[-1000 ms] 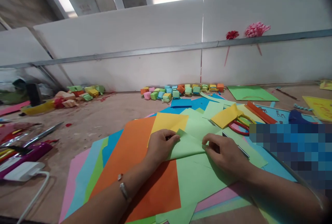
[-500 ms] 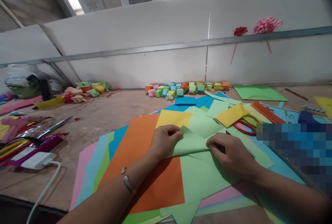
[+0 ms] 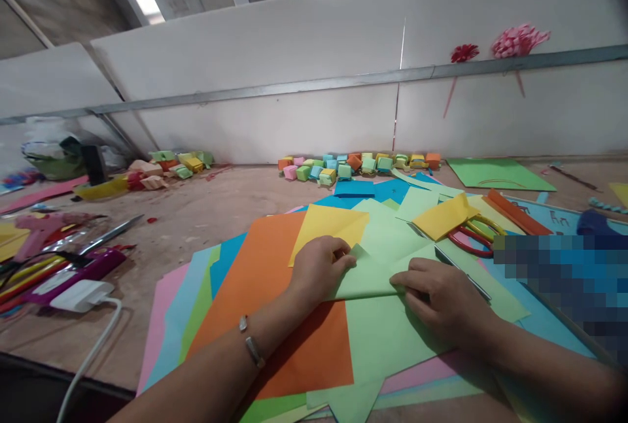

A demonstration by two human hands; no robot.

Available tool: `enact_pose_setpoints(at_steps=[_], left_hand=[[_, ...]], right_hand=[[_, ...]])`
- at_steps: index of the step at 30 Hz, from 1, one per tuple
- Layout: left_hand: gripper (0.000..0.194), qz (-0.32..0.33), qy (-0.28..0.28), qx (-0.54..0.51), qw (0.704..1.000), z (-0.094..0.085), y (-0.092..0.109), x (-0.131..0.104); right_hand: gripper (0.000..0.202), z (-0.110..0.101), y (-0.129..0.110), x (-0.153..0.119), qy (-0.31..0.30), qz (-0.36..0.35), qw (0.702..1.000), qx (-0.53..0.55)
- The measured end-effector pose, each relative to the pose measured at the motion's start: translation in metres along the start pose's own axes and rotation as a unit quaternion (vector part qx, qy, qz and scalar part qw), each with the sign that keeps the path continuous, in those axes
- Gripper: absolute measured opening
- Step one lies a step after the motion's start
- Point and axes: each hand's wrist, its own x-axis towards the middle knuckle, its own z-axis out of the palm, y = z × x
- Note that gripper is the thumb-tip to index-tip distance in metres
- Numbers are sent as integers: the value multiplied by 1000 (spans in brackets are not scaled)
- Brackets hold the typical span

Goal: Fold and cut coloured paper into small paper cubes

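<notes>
A folded light green sheet of paper [image 3: 369,277] lies over the stack, its straight folded edge toward me. My left hand [image 3: 318,270], a silver bracelet on its wrist, is closed on the sheet's left corner, thumb and fingers together. At the right end of the fold, my right hand [image 3: 439,295] pinches the edge with its fingertips; the curled fingers are partly hidden. Beneath are an orange sheet [image 3: 269,331], a yellow sheet [image 3: 331,223] and more light green paper [image 3: 392,338]. Close behind my right hand lie scissors with red and yellow handles [image 3: 473,246] and a folded yellow paper [image 3: 438,216].
Small colourful paper cubes [image 3: 356,165] line the wall base, with another group [image 3: 184,165] to the left. A pink glue gun [image 3: 44,230], a purple power strip [image 3: 83,272] and a white charger [image 3: 81,295] with cable lie left. A green sheet [image 3: 500,173] lies back right.
The view has shifted slightly, moving the scene a little to the right. My right fingertips have slid slightly left along the fold relative to the paper; my left hand keeps its corner.
</notes>
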Motion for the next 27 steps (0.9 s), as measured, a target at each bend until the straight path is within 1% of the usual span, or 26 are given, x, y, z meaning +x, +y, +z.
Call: enact_pose_setpoints(at_steps=[4,6,9,11,15,17,18,20,22,25,27], left_hand=[[6,38,17,55,998,2,2,-2],[5,80,18,89,993,4,2,-2],[19,159,-6,152,975,6,0,-2],[26,193,-30,177,965,7,-2,-2],[25,214,-56,192,956,7,-1,-3],[19,219,-64,200,953,6,0,-3],[20,220,-70,205,951,6,1,-3],[30,219,-84,217,947,5,3,-3],[36,215,-95,224,946,3,3,-2],[38,212,-104,222,946,0,4,-2],[39,213,-111,221,945,-1,4,-2]], right_hand=[[29,0,0,0,-8,5,1000,-17],[28,0,0,0,-6,5,1000,-20],[28,1,-1,-1,-3,-1,999,-36],[28,1,-2,-2,-1,-5,999,-52],[22,0,-4,-2,-9,8,997,-79],[16,-2,-5,-1,-20,41,995,-88],[13,-3,-4,-1,-26,61,994,-87],[10,-6,-3,1,-36,92,992,-72],[9,-9,-1,2,-43,102,992,-61],[11,-11,5,2,-50,94,991,-81],[16,-10,8,2,-30,44,992,-115]])
